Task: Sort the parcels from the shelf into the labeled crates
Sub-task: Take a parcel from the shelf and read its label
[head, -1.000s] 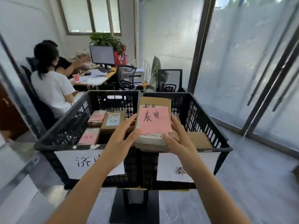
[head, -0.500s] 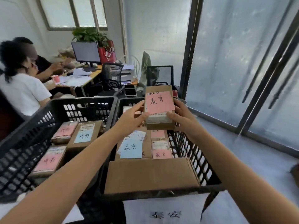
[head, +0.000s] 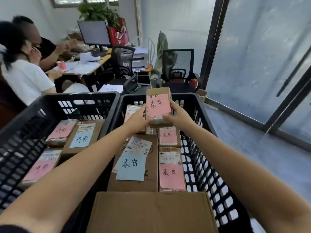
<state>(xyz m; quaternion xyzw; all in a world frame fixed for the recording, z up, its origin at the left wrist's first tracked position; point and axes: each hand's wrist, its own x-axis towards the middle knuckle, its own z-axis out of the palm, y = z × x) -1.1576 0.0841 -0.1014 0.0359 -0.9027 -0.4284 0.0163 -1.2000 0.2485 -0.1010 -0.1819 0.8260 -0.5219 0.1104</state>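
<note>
**Pink-labelled parcel (head: pixel 158 106) held over the right crate (head: pixel 190 98)**

Both hands are on it! The left hand (head: pixel 136 121) grips the parcel's left edge, and the right hand (head: pixel 180 115) clamps the right edge, fingers wrapped round the side. The parcel hangs tilted, its pink handwritten label facing the camera, above the far end of the right crate. Nearer in, on the crate floor, lie a blue-labelled parcel (head: pixel 134 165) and, just beside it, a long pink-labelled parcel (head: pixel 171 172). A plain cardboard box (head: pixel 151 212) sits nearest the camera. The left crate (head: pixel 75 96), right alongside, holds more labelled parcels.
</note>
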